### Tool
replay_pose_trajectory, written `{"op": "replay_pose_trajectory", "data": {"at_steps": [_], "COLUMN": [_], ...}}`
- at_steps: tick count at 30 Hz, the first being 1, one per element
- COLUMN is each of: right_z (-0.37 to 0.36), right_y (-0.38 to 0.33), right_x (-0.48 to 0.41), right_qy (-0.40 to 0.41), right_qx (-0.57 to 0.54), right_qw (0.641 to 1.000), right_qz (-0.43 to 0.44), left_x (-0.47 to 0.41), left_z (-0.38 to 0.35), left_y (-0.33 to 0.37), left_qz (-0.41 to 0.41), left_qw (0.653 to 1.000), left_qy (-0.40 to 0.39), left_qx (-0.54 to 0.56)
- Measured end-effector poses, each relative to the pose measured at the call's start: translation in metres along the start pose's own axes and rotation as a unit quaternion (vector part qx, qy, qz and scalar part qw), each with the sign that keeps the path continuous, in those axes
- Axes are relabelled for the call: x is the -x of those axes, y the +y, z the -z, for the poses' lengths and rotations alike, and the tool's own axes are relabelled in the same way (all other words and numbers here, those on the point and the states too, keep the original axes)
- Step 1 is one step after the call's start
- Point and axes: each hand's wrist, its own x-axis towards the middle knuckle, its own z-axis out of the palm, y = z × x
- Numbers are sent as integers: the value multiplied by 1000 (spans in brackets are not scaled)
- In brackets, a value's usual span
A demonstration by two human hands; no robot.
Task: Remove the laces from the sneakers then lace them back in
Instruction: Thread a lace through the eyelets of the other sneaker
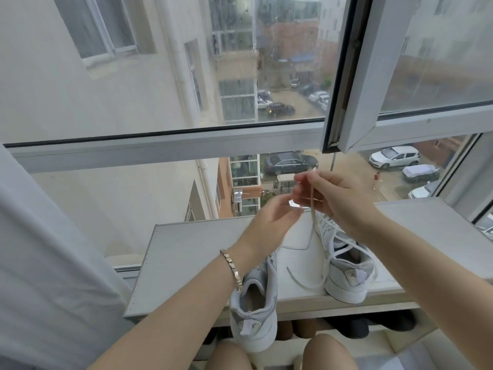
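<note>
My right hand (338, 198) pinches the white lace (312, 222), which runs straight down from my fingers to the right sneaker (344, 273) below. My left hand (274, 217) is just beside the lace; I cannot tell whether it grips.

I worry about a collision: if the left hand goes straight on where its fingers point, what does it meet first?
Likely the right hand, pinching the lace just ahead of the left hand; depth is unclear.
</note>
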Motion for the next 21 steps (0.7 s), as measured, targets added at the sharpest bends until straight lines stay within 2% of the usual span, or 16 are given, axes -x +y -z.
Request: {"op": "replay_pose_trajectory", "data": {"at_steps": [2,4,6,8,9,11,13,15,18,21], "right_z": [0,4,11,17,21,29,36,42,47,49], "right_y": [1,0,0,3,5,8,11,13,15,19], "right_x": [1,1,-1,-1,-2,-1,1,3,7,11], "right_qy": [4,28,54,83,96,103,83,69,80,69], "right_qx": [-34,-92,-111,-114,-125,-139,-155,-165,-115,-84], "right_qw": [999,995,991,987,984,980,978,976,984,985], "right_qz": [-1,-26,-53,-76,-85,-100,-116,-124,-113,-133], "left_x": [3,4,5,5,4,2,1,-2,-6,-14], "left_z": [-5,-1,7,18,24,39,56,68,68,56], "left_y": [12,15,9,0,-9,-30,-48,-62,-71,-65], "left_qz": [8,5,14,21,28,59,109,173,225,179], "left_qw": [996,997,998,992,978,929,889,879,896,922], "left_qy": [-39,-2,43,105,142,223,293,307,301,310], "left_qx": [76,73,35,-67,-149,-288,-335,-322,-238,-146]}}
